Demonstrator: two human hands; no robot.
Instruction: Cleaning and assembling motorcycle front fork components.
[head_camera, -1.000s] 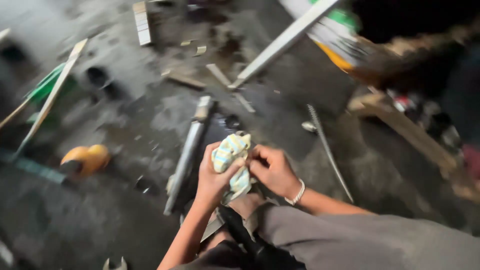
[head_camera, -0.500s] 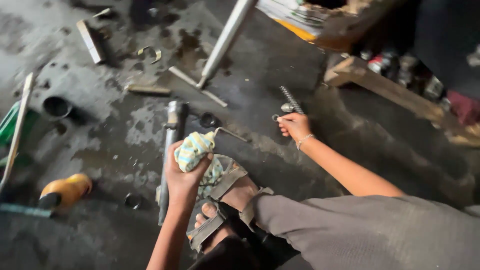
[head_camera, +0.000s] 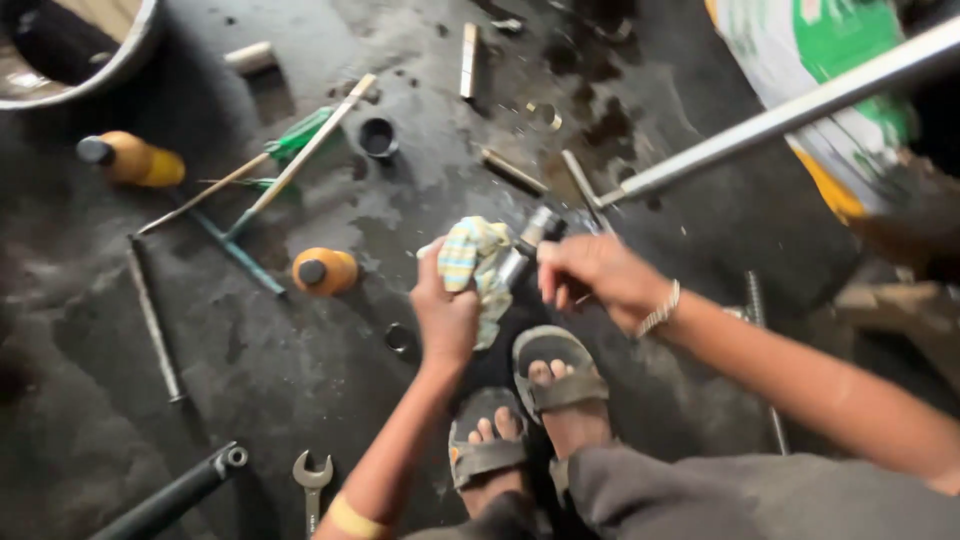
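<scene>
Orange bottle (head_camera: 325, 271), open-end spanner (head_camera: 311, 476) lie nearby on floor. Left hand (head_camera: 446, 318) clamps striped cloth (head_camera: 476, 262); right hand (head_camera: 598, 274) grips metal cylinder (head_camera: 529, 243).

A: Place type?

B: A rough mechanical repair workshop, work done at floor level. A dark, oil-stained concrete floor (head_camera: 300, 370) is seen, with wet patches near the top.

A: Evidence?

B: An open-ended spanner (head_camera: 312, 478) is laid on the floor. Steel rods (head_camera: 152, 320) and short metal bars (head_camera: 468, 58) are scattered about. Orange bottles (head_camera: 325, 271) and a small black cup (head_camera: 378, 137) are set among them. A long metal tube (head_camera: 800, 110) is propped across a printed sack (head_camera: 800, 50). A black pipe (head_camera: 175, 495) lies at the lower left.
</scene>
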